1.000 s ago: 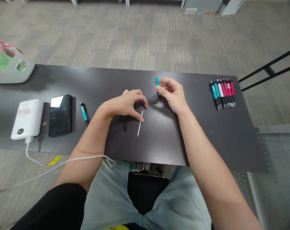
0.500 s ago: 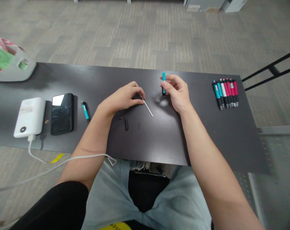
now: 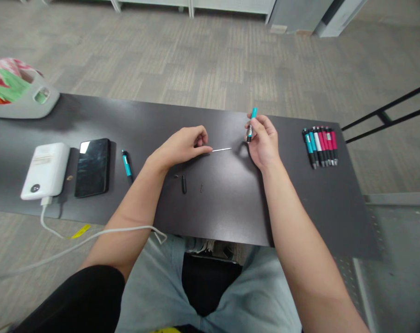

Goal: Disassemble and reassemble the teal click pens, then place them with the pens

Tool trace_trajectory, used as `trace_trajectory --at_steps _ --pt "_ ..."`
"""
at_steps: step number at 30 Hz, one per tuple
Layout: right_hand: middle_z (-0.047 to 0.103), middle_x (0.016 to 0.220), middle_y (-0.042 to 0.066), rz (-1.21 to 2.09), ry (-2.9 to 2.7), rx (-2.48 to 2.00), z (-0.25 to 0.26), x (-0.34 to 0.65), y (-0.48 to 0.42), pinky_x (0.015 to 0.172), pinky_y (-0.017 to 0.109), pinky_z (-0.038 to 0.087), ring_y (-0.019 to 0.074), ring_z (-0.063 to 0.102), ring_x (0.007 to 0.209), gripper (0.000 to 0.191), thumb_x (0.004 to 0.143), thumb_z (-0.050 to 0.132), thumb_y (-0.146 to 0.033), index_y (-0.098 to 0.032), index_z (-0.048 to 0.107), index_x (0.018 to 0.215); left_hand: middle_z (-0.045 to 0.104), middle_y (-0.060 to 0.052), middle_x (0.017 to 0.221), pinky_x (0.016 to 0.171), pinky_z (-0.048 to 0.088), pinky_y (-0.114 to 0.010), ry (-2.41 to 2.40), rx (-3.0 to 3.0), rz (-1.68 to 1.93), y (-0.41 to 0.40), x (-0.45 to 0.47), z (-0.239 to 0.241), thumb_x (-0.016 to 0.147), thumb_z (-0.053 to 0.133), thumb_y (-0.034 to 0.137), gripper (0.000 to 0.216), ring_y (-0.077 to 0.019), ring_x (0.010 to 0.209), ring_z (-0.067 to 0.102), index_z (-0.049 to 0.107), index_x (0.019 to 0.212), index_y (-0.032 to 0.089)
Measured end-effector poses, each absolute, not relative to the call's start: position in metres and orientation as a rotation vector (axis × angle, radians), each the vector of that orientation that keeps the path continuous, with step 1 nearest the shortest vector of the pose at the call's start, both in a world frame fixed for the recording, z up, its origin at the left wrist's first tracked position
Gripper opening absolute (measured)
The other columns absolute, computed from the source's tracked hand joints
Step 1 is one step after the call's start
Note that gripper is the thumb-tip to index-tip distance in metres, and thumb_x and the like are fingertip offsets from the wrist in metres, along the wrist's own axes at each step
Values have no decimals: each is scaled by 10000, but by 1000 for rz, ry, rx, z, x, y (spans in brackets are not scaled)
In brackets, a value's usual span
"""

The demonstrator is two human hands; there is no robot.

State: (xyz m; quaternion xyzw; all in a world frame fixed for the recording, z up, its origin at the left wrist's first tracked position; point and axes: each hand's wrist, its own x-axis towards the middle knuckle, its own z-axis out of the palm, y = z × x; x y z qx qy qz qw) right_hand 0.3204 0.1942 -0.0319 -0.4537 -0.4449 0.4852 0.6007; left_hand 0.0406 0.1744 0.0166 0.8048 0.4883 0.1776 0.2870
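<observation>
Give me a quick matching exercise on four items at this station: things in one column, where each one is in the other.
Things:
1. pen refill
2. turquoise pen barrel
3. black pen grip
4. black smartphone

Places:
A. in the right hand
B. between the white power bank and a clicker pen
C. pinched in the left hand
D. lying on the tabletop, just on the person's side of the left hand

Pairs: 1-C, 2-A, 3-D, 4-B
</observation>
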Motion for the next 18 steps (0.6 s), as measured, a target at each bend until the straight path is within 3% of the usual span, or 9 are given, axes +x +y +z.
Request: trace_trajectory --at_steps 5,11,14,18 --pt "845 1267 53 1142 -1070 -1040 -37 322 198 919 415 697 293 791 1210 601 803 1050 -784 -333 814 1122 790 -76 1187 904 550 -394 1372 2265 532 170 50 14 989 924 408 233 -279 1018 735 803 1106 246" --pt "826 1152 50 1138 -1119 -1012 -40 324 200 836 382 656 255 762 1060 602 795 1038 -791 -321 810 1096 796 -143 1272 1038 561 -473 1334 2432 367 173 54 6 1129 748 368 170 -350 1163 741 801 1041 232" --pt "810 1089 45 1132 -1125 -1027 -39 323 200 796 369 633 244 742 1007 584 810 1023 -784 -319 805 1086 823 -149 1201 1073 552 -507 1382 2387 463 174 55 2 1150 704 354 181 -363 1151 741 758 1022 237" --pt "789 1027 33 1126 -1131 -1050 -36 318 197 721 336 580 232 727 953 599 789 1022 -801 -318 810 1072 851 -68 1027 1018 593 -457 1338 2068 859 177 55 -1 1139 708 329 96 -297 1008 776 772 1133 258"
